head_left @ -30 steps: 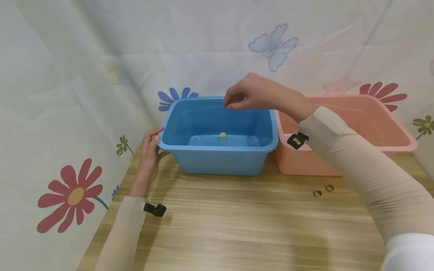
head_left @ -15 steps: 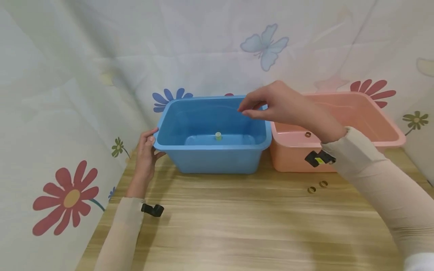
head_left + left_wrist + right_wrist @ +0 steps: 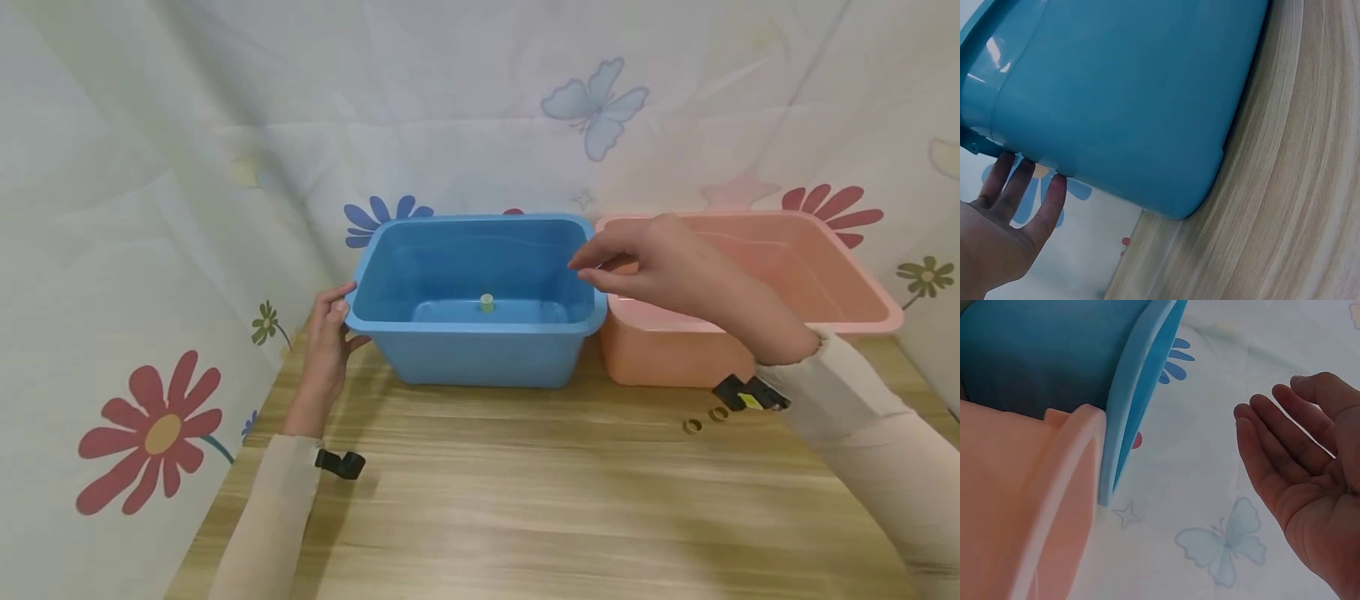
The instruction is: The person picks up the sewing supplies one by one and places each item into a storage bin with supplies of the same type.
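My left hand [image 3: 327, 354] is at the left end of the blue plastic tub [image 3: 480, 358]. Its fingertips touch the tub's side just under the rim; in the left wrist view the fingers [image 3: 1047, 206] are fairly straight. Over the spot where the blue tub meets the pink tub [image 3: 660, 358], my right hand [image 3: 671, 262] hovers with loosely bent fingers. The right wrist view shows its palm [image 3: 1316, 506] holding nothing. A small pale, greenish cylinder [image 3: 487, 303] stands on the blue tub's floor. Part of the pink tub's inside is hidden by the right hand.
Two small gold-coloured rings, a nearer ring [image 3: 692, 426] and a farther ring [image 3: 718, 414], lie on the wooden table [image 3: 480, 483] before the pink tub. A printed cloth [image 3: 465, 100] with flowers and a butterfly hangs behind and at the left.
My right hand has moved right and lower, from over the blue tub to the edge between the tubs. A small ring inside the pink tub showed half a second ago. The left hand stays put.
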`<state>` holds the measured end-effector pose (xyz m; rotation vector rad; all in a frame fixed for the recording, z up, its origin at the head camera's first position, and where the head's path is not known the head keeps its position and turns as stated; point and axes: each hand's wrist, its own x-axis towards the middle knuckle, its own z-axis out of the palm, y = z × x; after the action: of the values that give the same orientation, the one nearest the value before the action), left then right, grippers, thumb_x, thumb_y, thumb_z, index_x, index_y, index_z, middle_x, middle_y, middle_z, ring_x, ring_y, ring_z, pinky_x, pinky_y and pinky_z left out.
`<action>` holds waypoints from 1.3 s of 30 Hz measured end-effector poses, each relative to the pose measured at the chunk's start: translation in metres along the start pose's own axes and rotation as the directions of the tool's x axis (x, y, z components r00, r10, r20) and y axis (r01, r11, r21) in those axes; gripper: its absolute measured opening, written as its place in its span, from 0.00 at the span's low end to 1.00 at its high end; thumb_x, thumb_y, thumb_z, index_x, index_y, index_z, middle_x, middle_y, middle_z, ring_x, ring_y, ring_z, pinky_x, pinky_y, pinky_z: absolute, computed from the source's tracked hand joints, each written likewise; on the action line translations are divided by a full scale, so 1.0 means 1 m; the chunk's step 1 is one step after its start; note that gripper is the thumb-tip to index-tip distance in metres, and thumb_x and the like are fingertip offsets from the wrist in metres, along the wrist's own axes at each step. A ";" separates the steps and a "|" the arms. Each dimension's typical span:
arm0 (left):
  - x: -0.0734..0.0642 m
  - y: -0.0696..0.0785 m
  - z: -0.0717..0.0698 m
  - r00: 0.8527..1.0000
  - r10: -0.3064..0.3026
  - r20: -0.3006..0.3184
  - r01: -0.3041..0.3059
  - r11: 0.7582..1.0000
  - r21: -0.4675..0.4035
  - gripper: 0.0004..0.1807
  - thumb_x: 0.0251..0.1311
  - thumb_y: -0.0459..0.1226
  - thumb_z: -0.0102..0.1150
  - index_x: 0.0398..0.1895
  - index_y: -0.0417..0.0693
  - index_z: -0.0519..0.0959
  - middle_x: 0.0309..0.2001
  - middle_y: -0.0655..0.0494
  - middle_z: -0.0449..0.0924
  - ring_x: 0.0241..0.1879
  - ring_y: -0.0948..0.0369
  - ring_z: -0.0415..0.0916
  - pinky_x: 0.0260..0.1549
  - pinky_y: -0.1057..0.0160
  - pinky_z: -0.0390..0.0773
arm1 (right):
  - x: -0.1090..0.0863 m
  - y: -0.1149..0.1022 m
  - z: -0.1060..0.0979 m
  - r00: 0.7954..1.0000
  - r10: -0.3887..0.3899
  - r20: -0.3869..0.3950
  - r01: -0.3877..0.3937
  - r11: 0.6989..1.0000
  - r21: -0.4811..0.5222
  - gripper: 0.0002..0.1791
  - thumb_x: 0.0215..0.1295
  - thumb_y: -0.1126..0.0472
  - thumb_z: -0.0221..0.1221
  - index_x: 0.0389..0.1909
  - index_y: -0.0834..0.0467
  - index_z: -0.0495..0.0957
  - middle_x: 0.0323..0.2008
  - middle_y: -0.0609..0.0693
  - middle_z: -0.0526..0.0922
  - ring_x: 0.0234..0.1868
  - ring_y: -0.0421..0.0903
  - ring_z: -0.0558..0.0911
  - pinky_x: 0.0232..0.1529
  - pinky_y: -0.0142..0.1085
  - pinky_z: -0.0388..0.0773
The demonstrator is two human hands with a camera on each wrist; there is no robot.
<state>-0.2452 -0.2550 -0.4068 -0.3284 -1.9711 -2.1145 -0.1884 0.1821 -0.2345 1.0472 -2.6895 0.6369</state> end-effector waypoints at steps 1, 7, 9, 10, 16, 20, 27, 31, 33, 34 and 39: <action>0.000 0.000 0.000 1.000 0.001 0.003 -0.001 1.000 -0.001 0.22 0.69 0.45 0.44 0.64 0.53 0.66 0.62 0.51 0.64 0.58 0.43 0.67 0.42 0.54 0.76 | -0.002 0.001 0.001 1.000 0.001 -0.011 -0.001 1.000 -0.001 0.09 0.63 0.49 0.59 0.44 0.40 0.82 0.36 0.32 0.78 0.36 0.30 0.77 0.36 0.31 0.76; 0.000 -0.001 -0.001 1.000 0.008 0.010 -0.008 1.000 0.000 0.22 0.69 0.46 0.44 0.64 0.52 0.66 0.63 0.51 0.63 0.59 0.43 0.66 0.43 0.52 0.75 | -0.014 0.005 0.006 0.998 0.054 -0.033 -0.053 0.998 0.032 0.11 0.62 0.45 0.59 0.44 0.39 0.82 0.37 0.31 0.81 0.36 0.29 0.79 0.36 0.31 0.78; 0.000 -0.001 -0.002 1.000 0.009 0.007 -0.009 1.000 0.002 0.22 0.69 0.46 0.45 0.64 0.52 0.66 0.63 0.51 0.63 0.58 0.44 0.66 0.42 0.53 0.75 | -0.019 0.005 0.007 0.997 0.065 -0.039 -0.064 0.997 0.032 0.12 0.61 0.43 0.59 0.44 0.39 0.82 0.37 0.31 0.82 0.36 0.29 0.79 0.36 0.31 0.78; 0.000 -0.001 -0.002 1.000 0.009 0.006 -0.009 1.000 0.001 0.22 0.69 0.46 0.44 0.64 0.52 0.66 0.63 0.51 0.63 0.58 0.44 0.67 0.43 0.53 0.76 | -0.021 0.006 0.008 0.997 0.064 -0.047 -0.063 0.998 0.028 0.12 0.61 0.43 0.59 0.44 0.39 0.82 0.37 0.31 0.82 0.35 0.28 0.79 0.36 0.31 0.78; 0.000 0.000 0.000 1.000 0.008 0.019 -0.008 1.000 0.005 0.22 0.69 0.46 0.44 0.64 0.52 0.65 0.63 0.50 0.63 0.58 0.46 0.68 0.44 0.51 0.75 | -0.033 0.009 0.012 0.995 0.026 -0.093 -0.028 1.000 -0.013 0.10 0.60 0.50 0.63 0.43 0.41 0.83 0.36 0.31 0.83 0.35 0.28 0.80 0.35 0.33 0.79; 0.000 0.001 0.000 1.000 0.010 0.020 -0.010 1.000 0.023 0.22 0.70 0.45 0.43 0.65 0.52 0.65 0.63 0.51 0.62 0.58 0.47 0.68 0.44 0.50 0.75 | -0.042 0.009 0.015 0.996 0.053 -0.077 -0.053 0.999 -0.002 0.10 0.60 0.50 0.62 0.43 0.39 0.82 0.36 0.31 0.83 0.37 0.28 0.81 0.38 0.35 0.80; 0.000 0.002 -0.001 1.000 0.013 0.016 -0.013 1.000 0.024 0.22 0.69 0.46 0.43 0.64 0.52 0.65 0.63 0.49 0.62 0.57 0.48 0.69 0.44 0.51 0.75 | -0.056 0.009 0.026 0.997 0.061 -0.054 -0.062 0.998 -0.018 0.12 0.59 0.53 0.64 0.44 0.39 0.83 0.37 0.31 0.83 0.39 0.30 0.82 0.38 0.34 0.80; -0.001 0.001 -0.002 1.000 0.003 0.011 -0.003 1.000 0.016 0.22 0.69 0.47 0.44 0.64 0.53 0.66 0.64 0.48 0.61 0.57 0.48 0.68 0.43 0.52 0.75 | -0.062 0.012 0.035 0.998 0.010 -0.063 -0.014 0.998 -0.063 0.13 0.56 0.56 0.66 0.42 0.40 0.84 0.36 0.33 0.85 0.33 0.32 0.82 0.28 0.30 0.78; -0.002 0.001 -0.002 1.000 0.000 0.007 0.000 1.000 0.014 0.22 0.69 0.46 0.44 0.64 0.53 0.66 0.64 0.48 0.61 0.57 0.48 0.68 0.43 0.53 0.75 | -0.065 0.015 0.041 0.997 -0.034 -0.070 0.029 0.997 -0.067 0.13 0.54 0.57 0.68 0.41 0.44 0.85 0.35 0.36 0.85 0.31 0.31 0.82 0.27 0.29 0.77; -0.002 0.001 -0.002 1.000 0.000 0.007 0.000 1.000 0.012 0.22 0.69 0.46 0.44 0.63 0.53 0.66 0.64 0.48 0.61 0.57 0.48 0.68 0.43 0.53 0.75 | -0.067 0.017 0.044 0.996 -0.049 -0.071 0.045 0.997 -0.058 0.13 0.53 0.58 0.68 0.41 0.45 0.85 0.35 0.36 0.85 0.30 0.31 0.82 0.28 0.29 0.77; -0.002 0.002 -0.001 1.000 -0.006 0.006 0.006 1.000 0.020 0.22 0.69 0.47 0.44 0.64 0.54 0.65 0.64 0.50 0.61 0.58 0.50 0.68 0.45 0.51 0.74 | -0.077 0.026 0.059 0.997 -0.049 -0.065 0.050 0.999 0.011 0.13 0.53 0.63 0.68 0.40 0.48 0.85 0.34 0.37 0.85 0.31 0.30 0.79 0.34 0.33 0.80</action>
<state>-0.2430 -0.2563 -0.4052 -0.3261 -1.9978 -2.0977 -0.1500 0.2188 -0.3200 1.0733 -2.5994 0.6684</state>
